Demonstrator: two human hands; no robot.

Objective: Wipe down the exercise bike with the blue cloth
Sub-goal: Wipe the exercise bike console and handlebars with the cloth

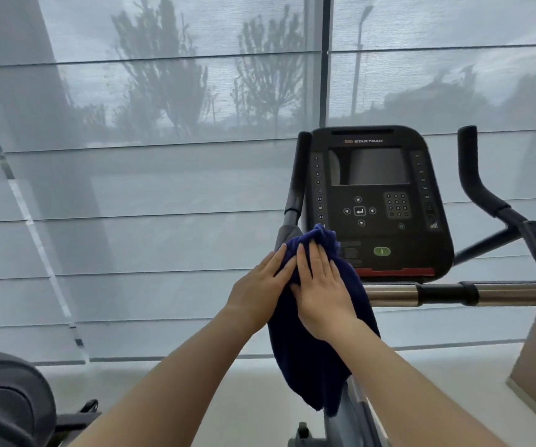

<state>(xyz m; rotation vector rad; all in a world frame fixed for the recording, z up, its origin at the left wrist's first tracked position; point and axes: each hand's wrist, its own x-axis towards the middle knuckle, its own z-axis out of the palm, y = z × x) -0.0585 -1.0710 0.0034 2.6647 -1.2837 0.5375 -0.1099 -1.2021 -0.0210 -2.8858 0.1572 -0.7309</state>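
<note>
My left hand (260, 287) and right hand (321, 293) press flat, fingers straight, on the blue cloth (318, 366) draped over the exercise bike's (447, 293) left handlebar (302, 162), beside the console (379, 201). I advise even pressure, wiping in 1 direction.

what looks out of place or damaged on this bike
Nothing stands out. The dark blue terry cloth hangs over the left black handlebar, with the left hand and right hand laid flat on it. The black exercise-bike console sits upright and unbroken, and no spill is visible.
</note>
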